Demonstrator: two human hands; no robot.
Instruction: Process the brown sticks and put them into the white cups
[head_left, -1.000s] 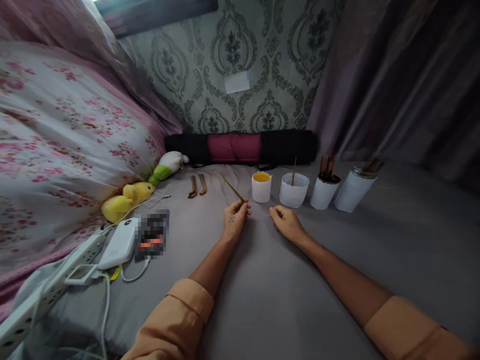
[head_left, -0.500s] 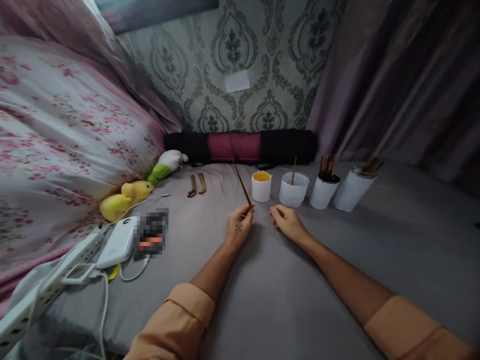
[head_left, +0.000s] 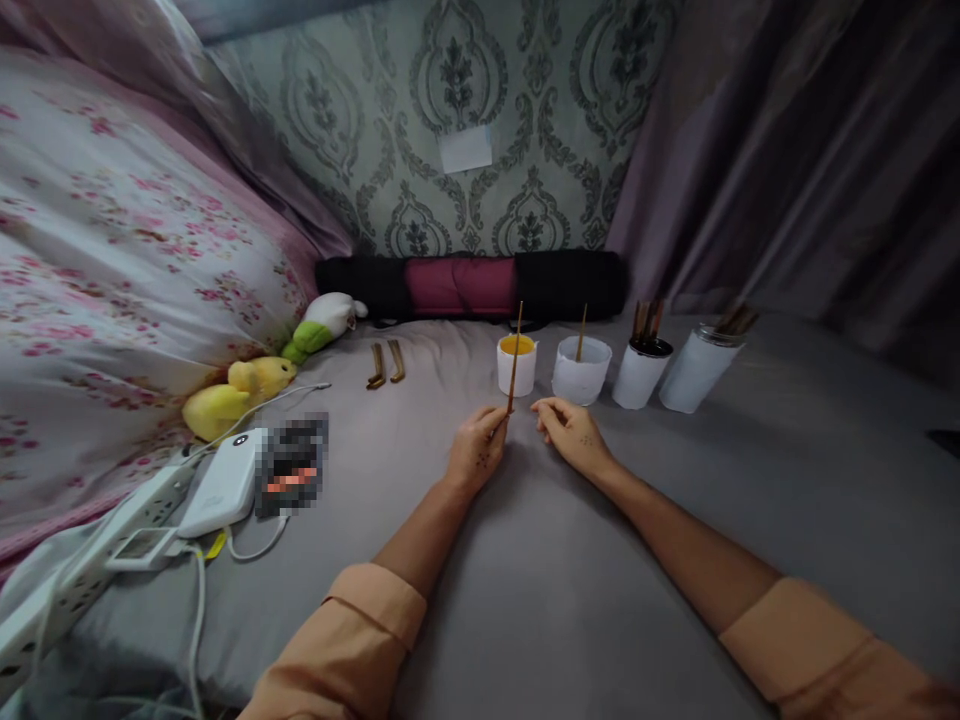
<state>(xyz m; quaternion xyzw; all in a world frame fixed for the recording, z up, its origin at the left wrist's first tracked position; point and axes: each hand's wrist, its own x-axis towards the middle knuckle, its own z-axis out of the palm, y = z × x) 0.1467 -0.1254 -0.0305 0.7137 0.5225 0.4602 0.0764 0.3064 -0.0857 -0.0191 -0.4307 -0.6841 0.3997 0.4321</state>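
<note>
Altogether four cups [head_left: 582, 386], one stick [head_left: 515, 358] in left hand [head_left: 480, 447]

Left hand [head_left: 478, 450] pinching, right hand [head_left: 576, 438] loosely curled, the hands near each other, forearms [head_left: 426, 535] slanting inward

Thin stick [head_left: 517, 350] in left grip [head_left: 478, 448]
</note>
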